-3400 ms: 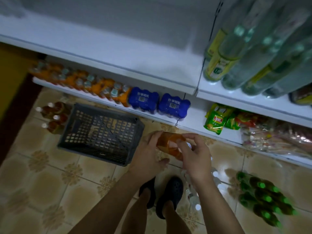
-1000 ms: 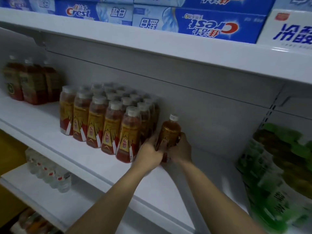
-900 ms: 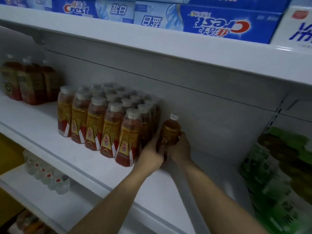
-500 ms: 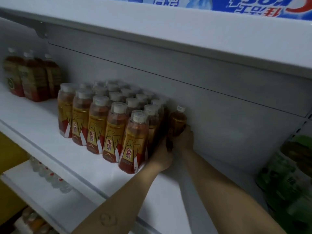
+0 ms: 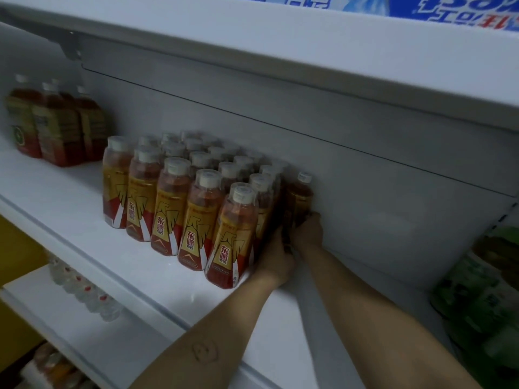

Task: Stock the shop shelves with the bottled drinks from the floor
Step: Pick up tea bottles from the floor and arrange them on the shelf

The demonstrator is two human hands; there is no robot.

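Amber drink bottle (image 5: pixel 299 197), gripped low by the left hand (image 5: pixel 276 256) and right hand (image 5: pixel 307 230), should be seated upright on the shelf (image 5: pixel 84 197), snug beside the red-and-gold bottles (image 5: pixel 193 203).

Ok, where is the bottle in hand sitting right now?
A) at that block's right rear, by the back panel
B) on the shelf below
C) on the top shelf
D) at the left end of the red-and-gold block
A: the right hand grips the bottle upright at the bottle block's right rear, close to the back panel.
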